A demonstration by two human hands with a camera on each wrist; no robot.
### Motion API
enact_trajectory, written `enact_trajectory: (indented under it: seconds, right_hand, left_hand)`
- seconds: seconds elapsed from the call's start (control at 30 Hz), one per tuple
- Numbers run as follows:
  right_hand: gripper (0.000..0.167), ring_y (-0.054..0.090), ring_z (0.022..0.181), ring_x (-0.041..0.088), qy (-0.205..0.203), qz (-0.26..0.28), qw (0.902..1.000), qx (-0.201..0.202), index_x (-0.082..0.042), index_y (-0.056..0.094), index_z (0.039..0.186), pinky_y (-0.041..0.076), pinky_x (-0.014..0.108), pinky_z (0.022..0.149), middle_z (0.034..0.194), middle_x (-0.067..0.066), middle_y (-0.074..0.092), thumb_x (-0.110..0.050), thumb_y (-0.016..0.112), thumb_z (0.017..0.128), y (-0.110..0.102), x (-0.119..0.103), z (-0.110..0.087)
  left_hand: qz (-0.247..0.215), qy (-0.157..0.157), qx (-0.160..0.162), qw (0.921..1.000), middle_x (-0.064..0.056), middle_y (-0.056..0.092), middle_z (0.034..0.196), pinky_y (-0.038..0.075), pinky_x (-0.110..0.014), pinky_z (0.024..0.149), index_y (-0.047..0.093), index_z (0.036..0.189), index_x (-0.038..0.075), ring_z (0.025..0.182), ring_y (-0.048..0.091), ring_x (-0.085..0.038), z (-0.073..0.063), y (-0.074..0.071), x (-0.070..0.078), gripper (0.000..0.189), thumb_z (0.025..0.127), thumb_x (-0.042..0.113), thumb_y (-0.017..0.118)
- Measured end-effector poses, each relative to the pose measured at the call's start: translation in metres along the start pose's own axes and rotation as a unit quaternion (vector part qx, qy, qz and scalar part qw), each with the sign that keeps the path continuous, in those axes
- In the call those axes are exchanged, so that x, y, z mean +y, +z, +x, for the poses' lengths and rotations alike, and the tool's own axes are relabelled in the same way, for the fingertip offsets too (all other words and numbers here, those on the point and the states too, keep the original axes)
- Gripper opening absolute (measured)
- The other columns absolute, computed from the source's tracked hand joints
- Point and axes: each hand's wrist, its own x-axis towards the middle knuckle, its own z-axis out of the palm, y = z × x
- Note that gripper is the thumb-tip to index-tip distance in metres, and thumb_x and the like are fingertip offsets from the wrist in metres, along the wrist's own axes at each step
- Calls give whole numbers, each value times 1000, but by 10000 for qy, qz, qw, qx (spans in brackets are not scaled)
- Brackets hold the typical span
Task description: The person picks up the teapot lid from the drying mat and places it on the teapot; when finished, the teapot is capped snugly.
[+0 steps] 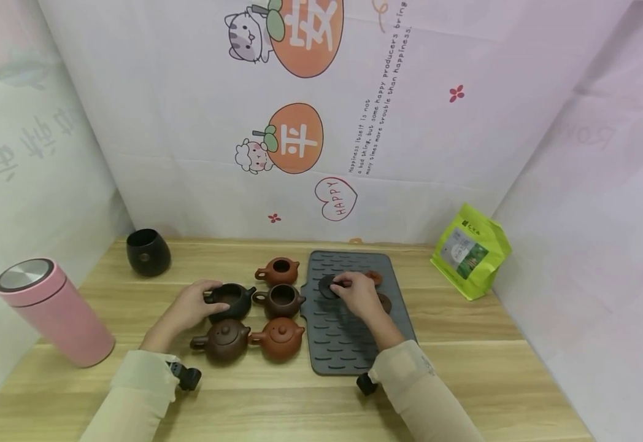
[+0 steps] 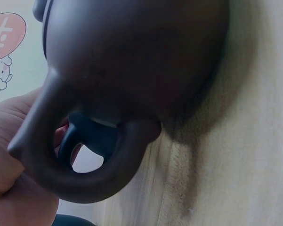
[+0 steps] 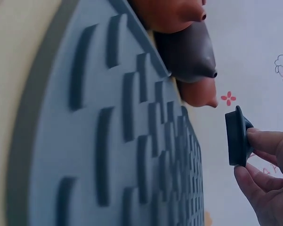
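Observation:
My left hand (image 1: 191, 304) holds the black teapot (image 1: 224, 315) by its sides, fingers at the back and thumb at the front of the rim. That teapot has no lid on it, and its handle (image 2: 96, 135) shows behind the dark brown teapot (image 2: 136, 61) in the left wrist view. Over the grey ridged mat (image 1: 329, 353), my right hand (image 1: 360, 296) pinches a black lid (image 3: 236, 139) by its knob. In the right wrist view the lid is tilted on edge, clear of the mat. A reddish lid (image 1: 375, 277) and a brown lid (image 1: 385, 302) lie partly hidden behind the right hand.
A lidded orange-red teapot (image 1: 281, 339) stands beside the lidded dark brown one. Behind are an open brown teapot (image 1: 277, 307) and a small open reddish teapot (image 1: 270, 274). A pink flask (image 1: 62, 319) and black cup (image 1: 149, 261) stand left; a green pouch (image 1: 478, 258) stands right.

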Motion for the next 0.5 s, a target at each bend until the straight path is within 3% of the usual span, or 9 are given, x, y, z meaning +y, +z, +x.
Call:
enact_trajectory:
  seconds: [0.5]
  right_hand:
    - [14,65,93,22,-206,179,9995,-138,-13,74,102,55,38,73,101,4,70,-22,73,90,6,-36,7]
  left_hand:
    - [-7,-23,-42,10000,-32,47,135,35,-61,101,52,133,-9,124,42,-50,3,0,-6,63,85,23,78]
